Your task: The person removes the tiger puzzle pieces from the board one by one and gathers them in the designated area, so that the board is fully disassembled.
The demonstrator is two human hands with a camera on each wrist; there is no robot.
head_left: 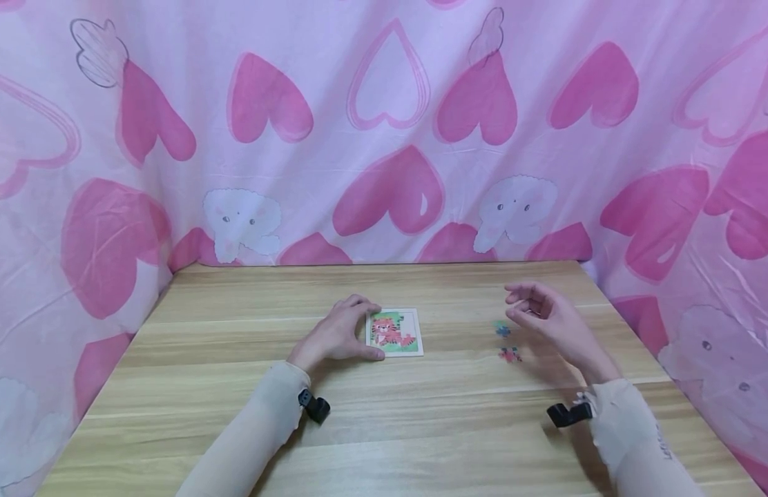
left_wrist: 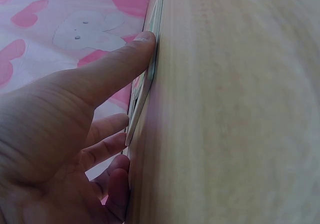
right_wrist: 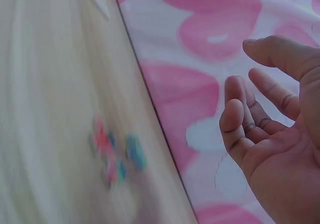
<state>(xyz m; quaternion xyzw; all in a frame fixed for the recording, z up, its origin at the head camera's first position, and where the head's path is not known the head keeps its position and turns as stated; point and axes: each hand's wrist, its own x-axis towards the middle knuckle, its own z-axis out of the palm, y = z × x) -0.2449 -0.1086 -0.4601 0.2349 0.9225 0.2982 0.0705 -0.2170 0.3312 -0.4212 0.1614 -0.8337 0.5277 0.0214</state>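
Observation:
A small square jigsaw puzzle (head_left: 411,342) in a white frame lies on the table, showing an orange striped tiger on green. Its upper right part shows bare backing. My left hand (head_left: 343,331) grips it from the left side, thumb at the near edge and fingers at the far edge. In the left wrist view the thumb (left_wrist: 120,67) lies over the frame's edge. Loose puzzle pieces lie right of the frame: a blue-green one (head_left: 503,330) and a reddish cluster (head_left: 510,355). My right hand (head_left: 545,321) hovers beside and above them, fingers loosely curled, holding nothing.
The wooden table (head_left: 396,428) reaches back to a pink curtain (head_left: 322,166) with hearts, which also hangs along both sides. A black wrist camera (head_left: 314,406) is strapped to the left sleeve, another camera (head_left: 569,415) to the right.

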